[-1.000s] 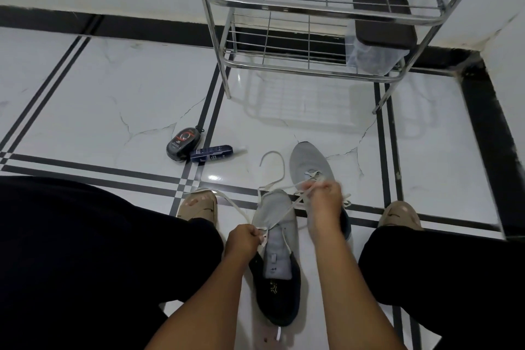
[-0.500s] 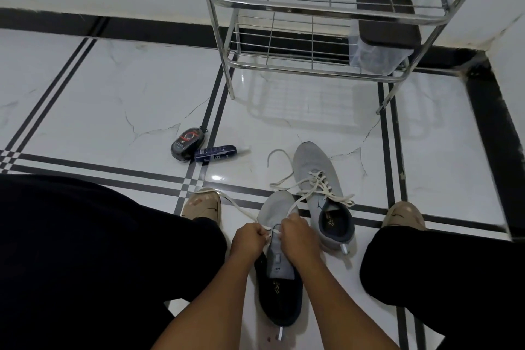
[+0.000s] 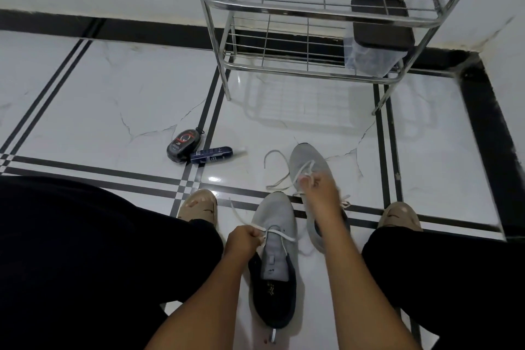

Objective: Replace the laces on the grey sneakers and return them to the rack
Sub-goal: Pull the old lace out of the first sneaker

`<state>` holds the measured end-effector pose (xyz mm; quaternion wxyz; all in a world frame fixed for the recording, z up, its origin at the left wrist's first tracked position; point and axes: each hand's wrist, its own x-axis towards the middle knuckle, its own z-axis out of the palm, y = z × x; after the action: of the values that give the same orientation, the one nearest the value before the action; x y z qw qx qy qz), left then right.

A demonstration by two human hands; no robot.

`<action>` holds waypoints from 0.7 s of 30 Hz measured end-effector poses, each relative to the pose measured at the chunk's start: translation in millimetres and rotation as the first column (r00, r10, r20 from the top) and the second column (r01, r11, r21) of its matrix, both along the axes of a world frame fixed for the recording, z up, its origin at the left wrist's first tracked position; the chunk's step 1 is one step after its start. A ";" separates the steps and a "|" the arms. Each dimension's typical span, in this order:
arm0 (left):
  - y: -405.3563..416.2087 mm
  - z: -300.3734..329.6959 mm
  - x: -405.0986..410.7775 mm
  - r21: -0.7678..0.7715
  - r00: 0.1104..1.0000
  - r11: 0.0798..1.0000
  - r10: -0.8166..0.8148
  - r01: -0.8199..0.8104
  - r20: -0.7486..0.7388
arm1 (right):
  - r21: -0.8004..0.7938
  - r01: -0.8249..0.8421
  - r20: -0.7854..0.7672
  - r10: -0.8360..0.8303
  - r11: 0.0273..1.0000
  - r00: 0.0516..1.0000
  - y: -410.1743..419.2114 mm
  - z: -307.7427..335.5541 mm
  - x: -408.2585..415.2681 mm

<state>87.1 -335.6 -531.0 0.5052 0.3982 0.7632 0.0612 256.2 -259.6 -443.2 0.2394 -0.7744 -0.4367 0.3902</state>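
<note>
Two grey sneakers lie on the floor between my legs. The near sneaker (image 3: pixel 274 221) has a white lace (image 3: pixel 281 234) crossing its lowest eyelets. My left hand (image 3: pixel 243 241) grips one end of that lace at the shoe's left side. My right hand (image 3: pixel 321 190) is raised over the far sneaker (image 3: pixel 308 158) and pinches the other end of the lace, pulled up and away. The far sneaker is laced, and a loose lace loop (image 3: pixel 272 167) lies beside it. The metal rack (image 3: pixel 321 6) stands ahead against the wall.
A black oval shoe-polish case (image 3: pixel 183 143) and a dark blue tube (image 3: pixel 211 154) lie on the floor to the left. A clear container with a dark lid (image 3: pixel 375 37) sits on the rack's lower shelf. My feet in tan slippers (image 3: pixel 199 206) flank the shoes.
My right hand has moved from the near sneaker up and to the right, drawing the lace out over the far sneaker. My left hand stays at the near shoe's left side.
</note>
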 end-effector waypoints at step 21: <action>6.1 5.9 5.2 -0.025 0.985 0.996 -0.087 0.084 -0.147 | -0.286 0.303 -0.392 -0.400 0.909 0.828 -15.7 -31.2 -18.5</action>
<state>92.2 -329.5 -525.2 0.4529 0.4294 0.7814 0.0024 237.7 -275.3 -474.3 0.3164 -0.7535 -0.1758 0.5489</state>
